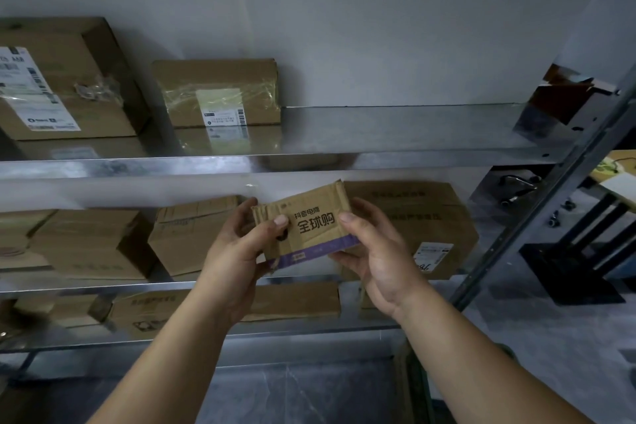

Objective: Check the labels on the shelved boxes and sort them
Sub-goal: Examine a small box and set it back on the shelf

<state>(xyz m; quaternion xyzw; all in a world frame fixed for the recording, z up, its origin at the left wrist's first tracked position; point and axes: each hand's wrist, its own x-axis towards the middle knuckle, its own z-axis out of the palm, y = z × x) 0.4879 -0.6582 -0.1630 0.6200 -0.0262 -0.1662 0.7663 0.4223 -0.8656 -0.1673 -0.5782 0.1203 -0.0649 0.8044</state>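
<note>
Up on the top steel shelf, the big brown cardboard box with the white shipping label and the smaller tape-wrapped brown box both sit label-out, so they're easy to read. Below that, the left hand grips one end of a small flat brown cardboard box with a purple strip, and the right hand grips the other, thumbs on top. It's held off the shelves, printed face tilted up, probably to hunt for its label.

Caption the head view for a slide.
Left hand and right hand hold a small printed cardboard box before metal shelves of labelled cartons.
</note>
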